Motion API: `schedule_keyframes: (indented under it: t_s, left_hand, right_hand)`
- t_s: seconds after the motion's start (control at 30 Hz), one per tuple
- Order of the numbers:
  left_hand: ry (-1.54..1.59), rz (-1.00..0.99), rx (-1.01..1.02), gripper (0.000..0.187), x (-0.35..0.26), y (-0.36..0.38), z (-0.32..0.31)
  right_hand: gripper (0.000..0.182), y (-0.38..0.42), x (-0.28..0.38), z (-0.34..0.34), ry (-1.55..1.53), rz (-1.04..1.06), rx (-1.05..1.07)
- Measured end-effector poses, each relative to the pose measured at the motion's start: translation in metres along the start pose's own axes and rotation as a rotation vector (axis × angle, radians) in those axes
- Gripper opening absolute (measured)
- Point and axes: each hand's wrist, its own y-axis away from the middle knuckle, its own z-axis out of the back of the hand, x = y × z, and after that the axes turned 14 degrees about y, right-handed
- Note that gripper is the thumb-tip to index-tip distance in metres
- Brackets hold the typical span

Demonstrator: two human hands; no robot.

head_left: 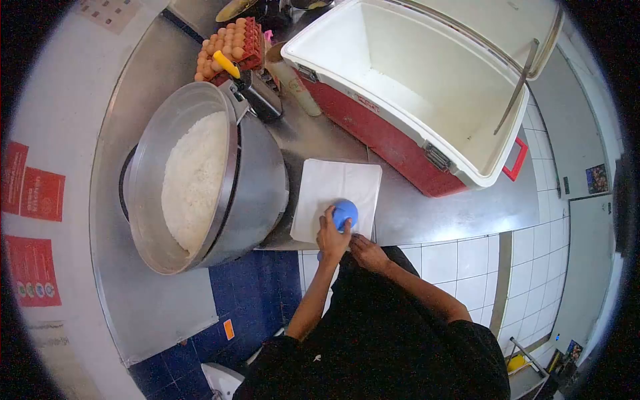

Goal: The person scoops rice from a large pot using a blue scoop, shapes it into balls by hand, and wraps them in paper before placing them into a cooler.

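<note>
My left hand (333,235) is closed around a small blue rounded cup (345,211), with thumb and fingers on its sides. The cup rests on a stack of white paper sheets (333,179) at the front edge of the steel counter. My right hand (368,254) is beside it, at the near right corner of the paper, fingers curled together. Whatever those fingers pinch is hidden from view. Left of the paper stands a large metal pot (263,180) with a round sieve (148,200) of white flour (197,180) tilted on top.
A red and white cooler box (380,137) stands with its lid raised at the back right. Behind the pot are trays of brown eggs (230,41) and a dark container (260,95) with a yellow handle (226,64). White floor tiles (440,262) show beyond the counter edge.
</note>
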Motion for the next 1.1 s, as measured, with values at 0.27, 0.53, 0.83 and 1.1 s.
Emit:
schedule_keyframes:
  t_s: [0.27,0.53,0.83,1.1]
  left_hand:
    - [-0.005,0.051,0.201,0.055,0.019,-0.032,-0.008]
    - [0.363,-0.039,0.066,0.046,0.036,-0.035,0.001]
    - [0.47,-0.085,-0.109,0.039,0.012,-0.003,0.006]
    - [0.438,0.188,-0.135,0.038,-0.031,-0.008,0.037]
  right_hand:
    - [0.031,0.001,0.001,-0.009,-0.039,-0.113,-0.055]
    - [0.023,-0.008,-0.01,0.019,-0.016,-0.126,-0.027]
    - [0.02,0.001,-0.02,0.03,0.034,-0.077,0.11]
    - [0.013,0.0,-0.023,0.039,-0.095,-0.077,0.006]
